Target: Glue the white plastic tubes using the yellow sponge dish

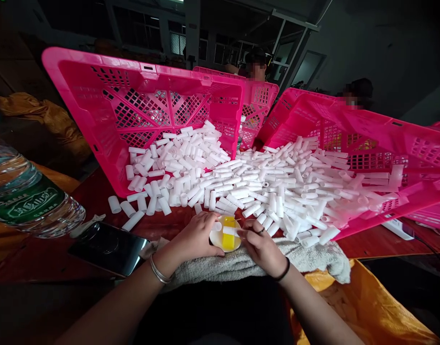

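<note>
My left hand [197, 235] is curled, its fingertips pinching a short white plastic tube [217, 226] over a small white dish [215, 239] with a yellow block [227, 239] in it. My right hand [261, 244] is closed on the other side of the dish, pinching a white tube [230, 231] that lies across the yellow block. Both hands rest on a grey towel [306, 256] at the table's near edge. A big heap of white tubes [263, 184] spreads just beyond the dish.
Two tipped pink baskets, left [108, 105] and right [385, 143], spill the tubes onto the red-brown table [47, 258]. A water bottle [22, 191] and a dark phone [108, 247] lie at left. An orange bag [367, 306] sits at right. Other people sit behind the baskets.
</note>
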Available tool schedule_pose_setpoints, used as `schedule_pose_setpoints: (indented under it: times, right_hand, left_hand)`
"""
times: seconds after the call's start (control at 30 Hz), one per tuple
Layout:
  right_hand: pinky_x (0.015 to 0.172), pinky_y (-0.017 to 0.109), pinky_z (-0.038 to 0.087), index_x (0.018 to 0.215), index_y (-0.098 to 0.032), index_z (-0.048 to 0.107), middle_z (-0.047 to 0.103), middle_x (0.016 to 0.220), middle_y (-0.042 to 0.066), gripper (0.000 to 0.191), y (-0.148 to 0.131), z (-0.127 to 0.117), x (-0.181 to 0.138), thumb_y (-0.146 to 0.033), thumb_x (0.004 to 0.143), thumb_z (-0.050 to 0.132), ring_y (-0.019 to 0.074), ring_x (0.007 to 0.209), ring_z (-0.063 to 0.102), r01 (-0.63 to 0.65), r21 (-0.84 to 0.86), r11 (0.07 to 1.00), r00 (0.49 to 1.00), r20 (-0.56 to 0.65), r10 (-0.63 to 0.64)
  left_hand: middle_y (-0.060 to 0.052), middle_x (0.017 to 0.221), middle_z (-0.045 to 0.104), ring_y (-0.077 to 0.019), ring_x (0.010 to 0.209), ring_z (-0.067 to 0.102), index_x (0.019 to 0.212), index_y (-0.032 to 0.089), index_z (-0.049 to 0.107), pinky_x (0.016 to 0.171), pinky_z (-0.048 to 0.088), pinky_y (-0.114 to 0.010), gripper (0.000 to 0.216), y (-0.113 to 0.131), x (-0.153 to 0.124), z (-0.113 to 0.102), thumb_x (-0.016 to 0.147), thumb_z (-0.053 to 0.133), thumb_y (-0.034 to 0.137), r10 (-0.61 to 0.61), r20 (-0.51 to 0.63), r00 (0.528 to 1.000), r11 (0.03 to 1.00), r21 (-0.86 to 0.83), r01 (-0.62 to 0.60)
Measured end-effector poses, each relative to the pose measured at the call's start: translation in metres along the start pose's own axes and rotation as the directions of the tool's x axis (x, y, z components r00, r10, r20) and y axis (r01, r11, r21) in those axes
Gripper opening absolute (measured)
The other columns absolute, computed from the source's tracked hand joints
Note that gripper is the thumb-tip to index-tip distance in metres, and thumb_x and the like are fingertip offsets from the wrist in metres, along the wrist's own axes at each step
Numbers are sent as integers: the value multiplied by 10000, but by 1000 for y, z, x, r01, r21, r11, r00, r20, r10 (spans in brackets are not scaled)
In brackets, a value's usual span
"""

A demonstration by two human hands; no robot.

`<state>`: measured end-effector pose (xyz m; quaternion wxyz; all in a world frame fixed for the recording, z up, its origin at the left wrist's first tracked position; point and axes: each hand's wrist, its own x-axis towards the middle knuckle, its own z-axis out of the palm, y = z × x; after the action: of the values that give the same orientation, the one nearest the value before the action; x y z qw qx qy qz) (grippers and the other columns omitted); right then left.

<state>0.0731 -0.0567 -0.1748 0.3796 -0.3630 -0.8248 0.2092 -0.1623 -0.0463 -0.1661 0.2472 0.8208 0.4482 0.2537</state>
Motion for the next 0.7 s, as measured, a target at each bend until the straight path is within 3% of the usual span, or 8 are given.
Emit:
schedule_pose_setpoints:
  times: [0.1,0.17,0.33,0.47,0.53,0.6,0.7]
  right_hand:
    - [769,359,564,1115,-205,592,629,999,106,219,0,2,0,-271,923,511,219,927,640,-151,134,979,989,26,149]
    - [753,360,570,1127,-202,584,662,967,100,230,1,3,-1,-294,940,486,216,891,660,-234,129,963,972,27,233]
    - [866,400,536,1049,-189,620,630,1063,136,177,1,4,-5,-251,908,532,242,1037,615,-65,-12,998,997,-45,64]
    - [726,327,585,1103,-189,575,681,951,98,201,-1,6,-6,-277,934,509,201,854,678,-213,43,976,976,-29,214]
    - [702,312,585,1078,-181,590,678,932,98,177,0,5,-7,-240,935,504,196,831,676,-144,-54,988,989,-43,142]
    - [754,338,575,1034,-178,615,653,994,116,154,3,4,-9,-186,914,520,215,913,653,24,-176,984,999,-43,-32]
    - [821,375,555,980,-208,632,642,1034,96,149,6,3,-12,-137,889,539,225,979,630,156,-177,972,986,-26,-163]
  left_hand:
    - [-139,1283,544,-344,1198,496,1244,200,437,995,418,-507,891,0,0,0,499,886,393,-12,10,1000,1000,14,12]
    - [-136,1272,549,-349,1193,496,1238,203,444,993,419,-509,895,0,0,0,486,888,400,-19,7,1000,1000,17,19]
    - [-121,1252,561,-337,1184,503,1217,213,455,996,420,-490,863,3,0,-1,491,891,377,-9,-11,1000,1000,11,9]
    - [-116,1268,551,-329,1198,498,1243,219,432,997,426,-481,868,5,-1,-2,514,885,351,-26,0,1000,1000,1,26]
    - [-107,1259,554,-326,1193,504,1244,230,428,999,425,-483,860,4,-1,-2,523,877,360,-16,-1,1000,1000,6,16]
    - [-115,1268,539,-337,1211,486,1230,222,430,1016,410,-496,853,4,-2,-3,519,870,391,15,-5,1000,999,30,-15]
    - [-151,1314,485,-343,1274,421,1139,186,464,1052,371,-510,571,7,-5,-10,693,749,400,59,-42,997,993,100,-55]
